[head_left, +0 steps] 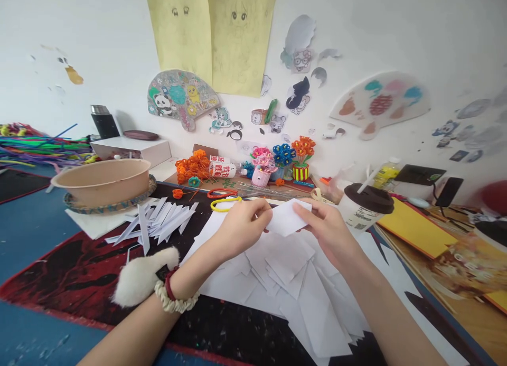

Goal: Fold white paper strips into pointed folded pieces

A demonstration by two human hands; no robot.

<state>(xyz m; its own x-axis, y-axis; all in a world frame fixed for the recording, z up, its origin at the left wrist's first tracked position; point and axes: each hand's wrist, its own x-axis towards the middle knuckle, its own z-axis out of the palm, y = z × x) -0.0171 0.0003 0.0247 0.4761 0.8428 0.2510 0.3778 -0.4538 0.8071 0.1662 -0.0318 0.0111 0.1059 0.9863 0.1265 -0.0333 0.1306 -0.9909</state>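
Observation:
Between my two hands a small piece of folded white paper (287, 217) is held up above the desk. My left hand (249, 222) pinches its left edge, fingers curled. On its right edge, the thumb of my right hand (327, 227) presses from the front, with the other fingers partly hidden behind. Below lies a loose pile of white paper pieces (291, 271) on larger white sheets. Narrow folded paper strips (158, 223) form a heap to the left. A fluffy white object (144, 276) lies by my left wrist.
A beige basin (103, 178) stands at left. Yellow-handled scissors (225, 203) and red-handled ones (222, 193) lie beyond my hands. A lidded cup with a straw (362, 207) stands close to my right hand. Pipe-cleaner flowers (263, 162) line the wall. A yellow folder (415, 231) lies at right.

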